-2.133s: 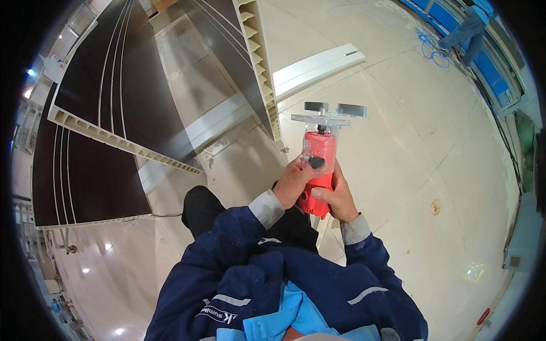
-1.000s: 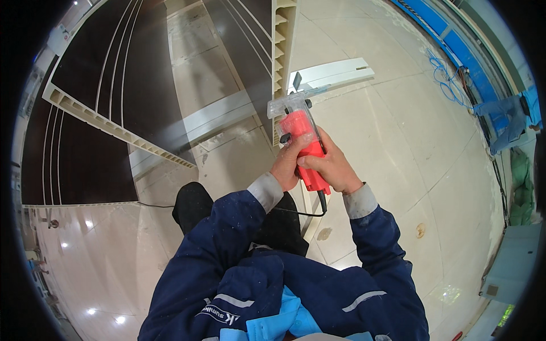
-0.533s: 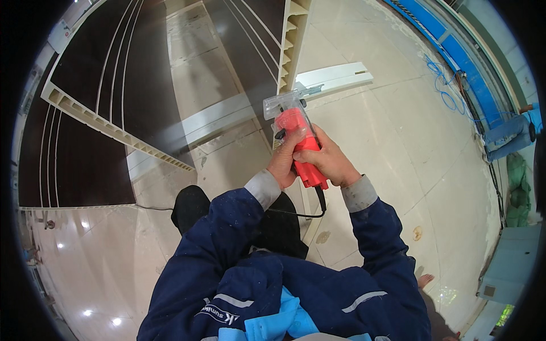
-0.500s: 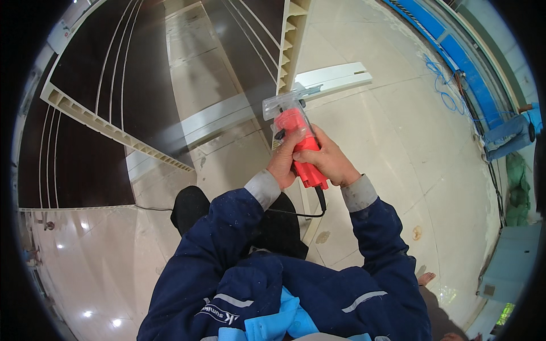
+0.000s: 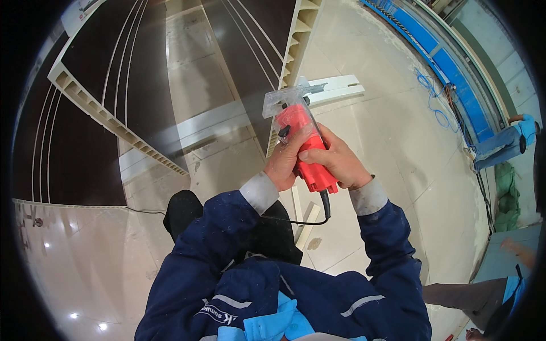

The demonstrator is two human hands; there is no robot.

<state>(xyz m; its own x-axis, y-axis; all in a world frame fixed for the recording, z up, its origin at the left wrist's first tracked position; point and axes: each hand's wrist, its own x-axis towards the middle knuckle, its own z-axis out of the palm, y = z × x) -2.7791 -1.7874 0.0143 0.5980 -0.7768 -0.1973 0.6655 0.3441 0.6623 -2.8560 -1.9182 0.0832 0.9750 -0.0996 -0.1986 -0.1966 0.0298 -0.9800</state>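
A red trim router (image 5: 318,175) with a clear plastic base (image 5: 275,103) and a small dark knob is held up in front of me. My left hand (image 5: 284,162) wraps round its left side, thumb across the body. My right hand (image 5: 340,162) grips the right side. The clear base points away from me, and a metal piece (image 5: 316,88) sticks out beside it. From the near end a black cord (image 5: 326,204) hangs down and runs left past my knees. Just beyond the router stands the hollow cream edge (image 5: 291,62) of a dark panel (image 5: 244,51).
More dark panels (image 5: 151,74) with pale stripes stand at the left. A white plank (image 5: 335,90) lies on the tiled floor ahead. Blue machinery (image 5: 435,54) and a blue hose (image 5: 427,82) line the right side. One person (image 5: 497,146) is there, another (image 5: 483,298) lower right.
Both hands stay on the router, which has tilted slightly. The whole view has shifted a little. At the lower right, the second person shows more, with an arm and leg in view.
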